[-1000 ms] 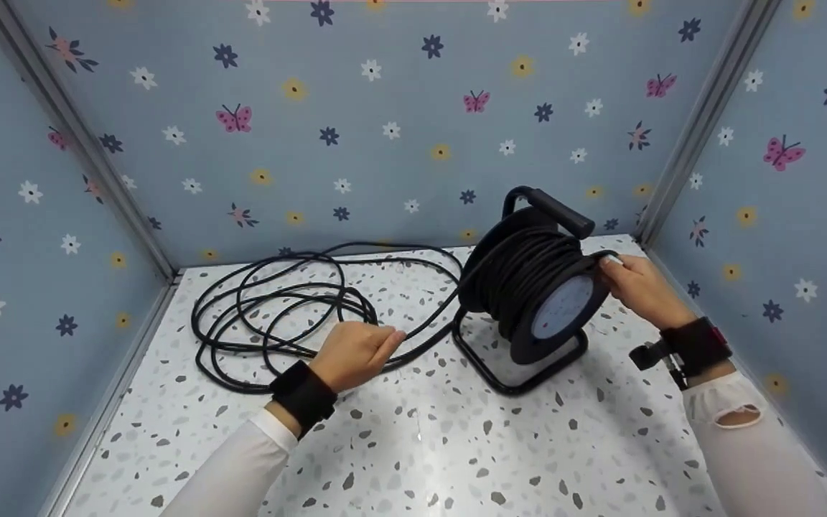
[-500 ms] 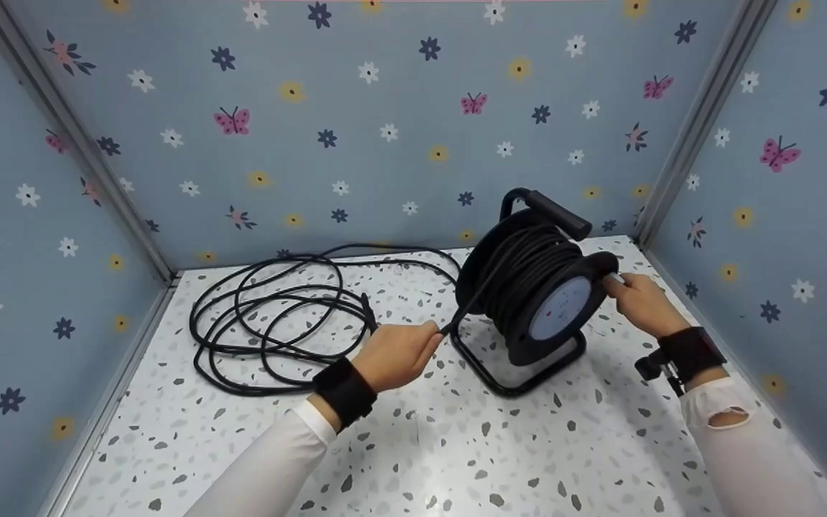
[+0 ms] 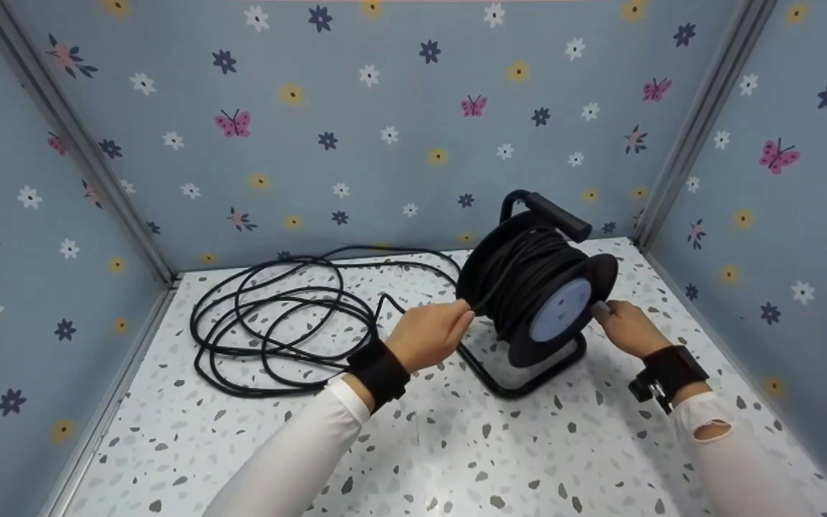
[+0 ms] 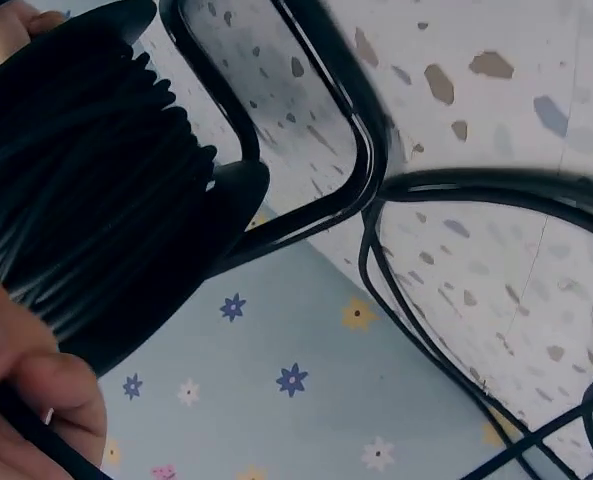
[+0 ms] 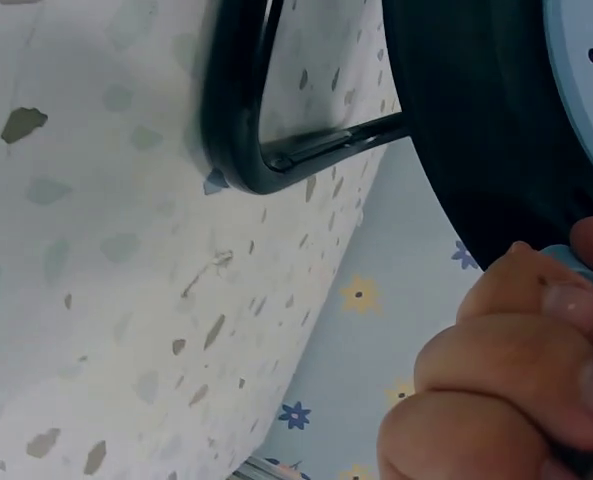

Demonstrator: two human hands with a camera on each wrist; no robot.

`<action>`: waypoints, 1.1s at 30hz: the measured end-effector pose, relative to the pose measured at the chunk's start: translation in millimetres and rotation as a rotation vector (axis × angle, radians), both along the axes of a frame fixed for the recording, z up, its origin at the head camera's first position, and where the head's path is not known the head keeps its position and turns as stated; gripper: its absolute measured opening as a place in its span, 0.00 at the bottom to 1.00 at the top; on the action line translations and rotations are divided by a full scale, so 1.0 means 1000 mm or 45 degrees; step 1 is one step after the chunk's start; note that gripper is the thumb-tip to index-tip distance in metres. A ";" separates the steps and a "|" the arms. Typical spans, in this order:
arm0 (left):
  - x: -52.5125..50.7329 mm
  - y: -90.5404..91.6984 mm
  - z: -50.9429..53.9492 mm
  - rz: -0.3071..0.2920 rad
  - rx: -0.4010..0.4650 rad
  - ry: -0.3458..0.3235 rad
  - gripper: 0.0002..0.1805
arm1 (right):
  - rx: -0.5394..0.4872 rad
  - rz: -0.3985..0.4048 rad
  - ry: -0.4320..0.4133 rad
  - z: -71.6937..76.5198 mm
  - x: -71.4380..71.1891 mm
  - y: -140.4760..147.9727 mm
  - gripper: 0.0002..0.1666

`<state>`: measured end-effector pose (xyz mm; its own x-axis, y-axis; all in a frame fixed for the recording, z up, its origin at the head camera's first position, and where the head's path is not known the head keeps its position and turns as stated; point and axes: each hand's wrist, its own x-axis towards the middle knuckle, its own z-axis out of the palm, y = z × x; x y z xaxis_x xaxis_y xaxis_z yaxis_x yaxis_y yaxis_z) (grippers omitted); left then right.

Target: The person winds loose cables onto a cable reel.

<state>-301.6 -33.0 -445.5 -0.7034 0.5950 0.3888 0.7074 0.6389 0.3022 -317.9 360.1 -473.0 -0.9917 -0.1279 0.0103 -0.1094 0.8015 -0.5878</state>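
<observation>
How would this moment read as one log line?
left hand: grips black cable | right hand: holds knob on reel | loose loops: on speckled surface

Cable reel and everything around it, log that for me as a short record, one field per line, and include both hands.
Reel: black cable reel, standing on a tubular frame, handle at top
Left hand: fingers curled round the cable beside the drum
Right hand: fingers gripping a pale knob at the reel's face
Loose cable: loops lying left of the reel, head view
Surface: white, speckled floor
Walls: blue, flowers and butterflies
</observation>
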 end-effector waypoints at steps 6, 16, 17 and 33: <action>-0.025 -0.037 0.011 0.092 0.214 -0.150 0.25 | -0.015 -0.002 -0.011 -0.006 0.002 -0.001 0.28; -0.057 -0.124 -0.029 0.441 0.288 -0.599 0.28 | -0.034 0.017 0.010 -0.018 0.003 -0.009 0.26; -0.057 -0.127 -0.035 0.455 0.219 -0.634 0.30 | -0.030 0.018 0.008 -0.019 0.003 -0.011 0.25; -0.073 -0.096 -0.055 0.400 0.189 -0.855 0.35 | -0.014 0.045 0.001 -0.034 0.010 -0.020 0.30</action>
